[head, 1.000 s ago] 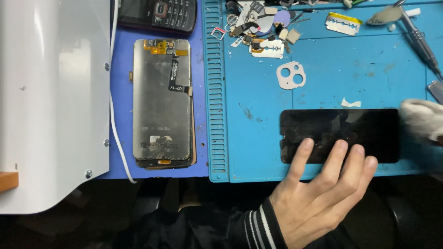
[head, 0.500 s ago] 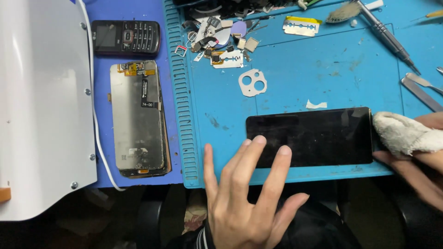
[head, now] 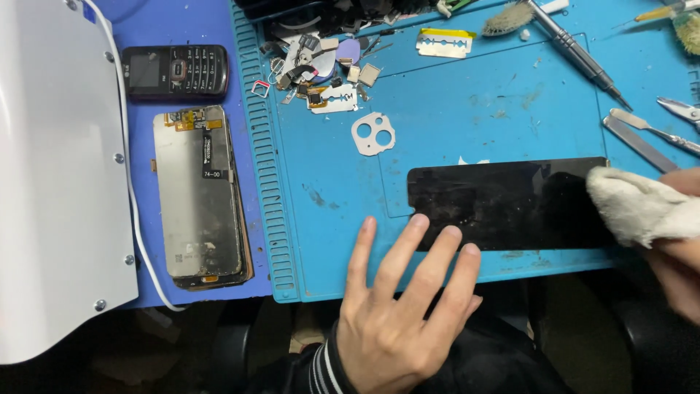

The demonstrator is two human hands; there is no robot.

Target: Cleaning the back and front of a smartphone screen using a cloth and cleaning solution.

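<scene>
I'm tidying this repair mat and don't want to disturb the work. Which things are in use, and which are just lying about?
In use:
black glass panel
white cloth
left hand
right hand

Lying about:
keypad phone
screen assembly
camera-hole plate
razor blade
screwdriver

The bare left hand [head: 397, 314] wears no glove, ring or watch; its four long fingers [head: 401, 248] have short, trimmed nails. At the wrist sits the ribbed knit cuff of a dark black jacket sleeve [head: 321, 365], marked with thin white stripes running around it. The sleeve fabric beyond looks smooth and slightly shiny. The bare right hand [head: 674, 266] shows only in part at the picture's edge, likewise without a glove or ring, and its sleeve lies out of view
</scene>
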